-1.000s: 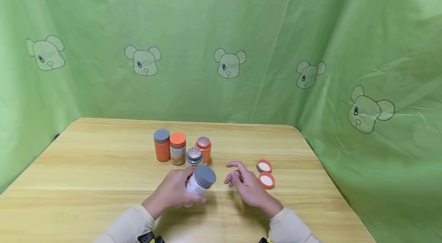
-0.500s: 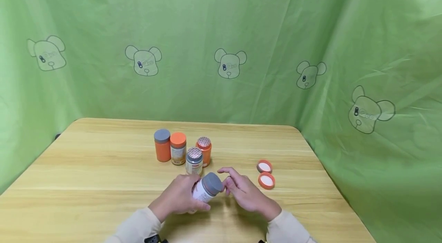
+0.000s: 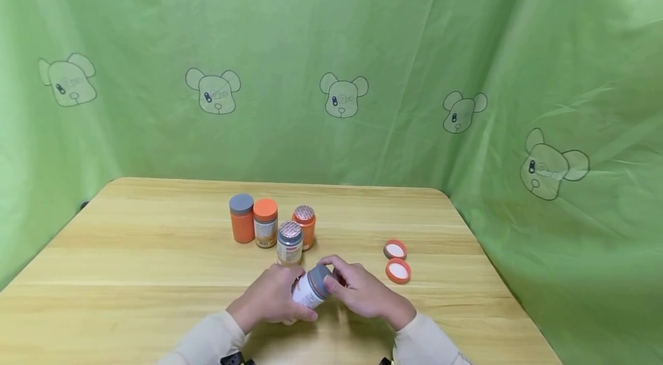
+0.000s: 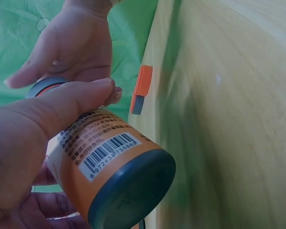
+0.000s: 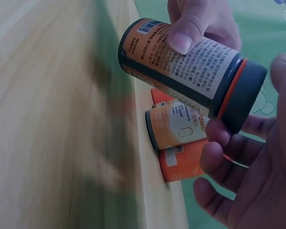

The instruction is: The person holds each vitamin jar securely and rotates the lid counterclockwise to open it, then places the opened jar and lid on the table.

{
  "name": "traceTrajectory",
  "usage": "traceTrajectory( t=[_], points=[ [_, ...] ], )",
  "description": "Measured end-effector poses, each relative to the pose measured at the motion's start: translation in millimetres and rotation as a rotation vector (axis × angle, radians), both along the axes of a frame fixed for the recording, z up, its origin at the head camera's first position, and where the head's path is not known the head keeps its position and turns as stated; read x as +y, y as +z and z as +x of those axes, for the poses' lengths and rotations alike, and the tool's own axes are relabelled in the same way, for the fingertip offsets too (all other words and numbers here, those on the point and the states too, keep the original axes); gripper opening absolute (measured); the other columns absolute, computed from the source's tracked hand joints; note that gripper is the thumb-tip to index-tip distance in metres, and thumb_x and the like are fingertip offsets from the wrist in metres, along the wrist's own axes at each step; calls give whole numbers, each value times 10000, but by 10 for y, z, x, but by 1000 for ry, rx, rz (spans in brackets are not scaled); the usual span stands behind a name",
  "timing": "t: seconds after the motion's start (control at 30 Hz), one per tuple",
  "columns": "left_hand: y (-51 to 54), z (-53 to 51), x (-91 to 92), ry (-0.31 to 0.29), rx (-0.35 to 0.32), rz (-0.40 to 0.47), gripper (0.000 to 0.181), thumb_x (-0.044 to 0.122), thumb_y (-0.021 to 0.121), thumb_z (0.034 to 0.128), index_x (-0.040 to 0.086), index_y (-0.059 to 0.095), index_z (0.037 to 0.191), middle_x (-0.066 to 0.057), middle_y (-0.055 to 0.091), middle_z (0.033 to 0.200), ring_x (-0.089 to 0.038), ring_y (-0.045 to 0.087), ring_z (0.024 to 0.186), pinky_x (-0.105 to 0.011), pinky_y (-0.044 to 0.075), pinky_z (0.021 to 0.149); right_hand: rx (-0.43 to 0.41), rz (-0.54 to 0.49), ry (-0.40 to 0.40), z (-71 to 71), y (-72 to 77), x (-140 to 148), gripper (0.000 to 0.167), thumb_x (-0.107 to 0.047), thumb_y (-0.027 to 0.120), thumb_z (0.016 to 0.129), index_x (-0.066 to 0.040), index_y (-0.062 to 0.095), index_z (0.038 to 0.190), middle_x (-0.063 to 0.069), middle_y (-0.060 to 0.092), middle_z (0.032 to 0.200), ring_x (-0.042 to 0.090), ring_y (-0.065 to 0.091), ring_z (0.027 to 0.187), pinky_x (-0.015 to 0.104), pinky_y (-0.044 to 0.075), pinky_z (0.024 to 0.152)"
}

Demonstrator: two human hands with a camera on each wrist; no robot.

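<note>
My left hand [image 3: 271, 296] grips the body of a supplement bottle [image 3: 307, 294], which is tilted above the table with its top to the right. The bottle has an orange and white printed label, seen in the left wrist view with a barcode [image 4: 110, 155] near the dark base. Thumb and index finger of my right hand [image 3: 369, 294] lie on its dark grey cap [image 3: 319, 277]. In the right wrist view, fingertips touch the underside of that cap [image 5: 248, 95], while the other fingers curl loosely below. A foil-sealed bottle [image 3: 289, 244] stands just behind the left hand.
Behind stand a foil-sealed orange bottle [image 3: 305, 227], an orange-capped bottle [image 3: 266, 224] and an orange bottle with a grey cap [image 3: 242, 219]. Two removed caps, one farther back [image 3: 395, 248] and a nearer orange one [image 3: 398, 270], lie right on the wooden table [image 3: 129, 250].
The left hand has brought the bottle slightly right and tilted it further. My right hand has moved left, from beside the bottle onto its cap.
</note>
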State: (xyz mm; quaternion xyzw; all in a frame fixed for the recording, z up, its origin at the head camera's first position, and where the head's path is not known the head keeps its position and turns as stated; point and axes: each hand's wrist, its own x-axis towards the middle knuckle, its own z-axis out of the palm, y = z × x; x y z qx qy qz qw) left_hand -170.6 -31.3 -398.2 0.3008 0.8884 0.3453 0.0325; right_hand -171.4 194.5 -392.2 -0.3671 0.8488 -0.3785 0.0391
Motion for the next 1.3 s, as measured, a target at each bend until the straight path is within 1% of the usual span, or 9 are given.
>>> traceTrajectory(
  t=[0.1,0.2,0.3,0.43,0.73,0.93,1.03,1.3],
  points=[
    [-5,8,8,-8,-8,-14,478,379,899,606,106,623,884,92,558,740,-52,521,632,-239,453,571,-32,47,-19,6,2,-25,261,-314,486,1022,-120,525,1192,-75,614,825,40,577,724,248,492,656],
    [-10,11,11,-5,-4,-31,488,378,901,603,102,626,897,92,557,746,-50,521,634,-235,455,573,-56,73,-50,12,5,-41,257,-351,510,1006,-149,538,1163,-92,595,802,37,549,690,243,476,625],
    [-20,17,9,-7,13,-37,492,371,904,599,97,628,902,90,558,748,-46,520,633,-230,453,572,-63,74,-69,22,-8,-52,260,-365,534,992,-158,542,1150,-96,583,780,35,527,662,241,465,597],
    [-20,11,14,-15,32,-40,494,357,908,592,95,630,907,89,564,756,-43,517,638,-227,451,575,-70,54,-74,27,-19,-53,255,-360,553,983,-155,542,1133,-92,589,780,37,533,662,243,472,591],
    [-7,-11,18,-32,88,-46,494,353,905,586,96,643,916,99,569,768,-33,517,654,-219,452,589,-17,25,-79,7,-25,-69,217,-337,579,967,-170,545,1102,-96,600,800,45,563,684,249,487,598],
    [11,-36,13,-41,111,-51,485,355,901,586,100,641,906,96,568,767,-34,515,653,-218,451,584,-13,2,-63,-13,-16,-76,209,-311,588,963,-160,541,1100,-84,595,812,50,562,692,253,491,599],
    [18,-51,15,-40,112,-50,485,352,901,586,100,641,909,92,568,771,-40,516,657,-222,453,590,-15,-8,-61,-24,-9,-79,210,-302,592,960,-155,541,1102,-75,595,822,55,562,699,258,492,601],
    [5,-86,21,-31,79,-51,490,350,901,586,105,641,922,93,566,779,-51,518,672,-233,454,608,0,-1,-76,-44,-13,-84,213,-300,594,958,-156,540,1106,-69,596,835,62,565,709,260,489,611]
  ],
)
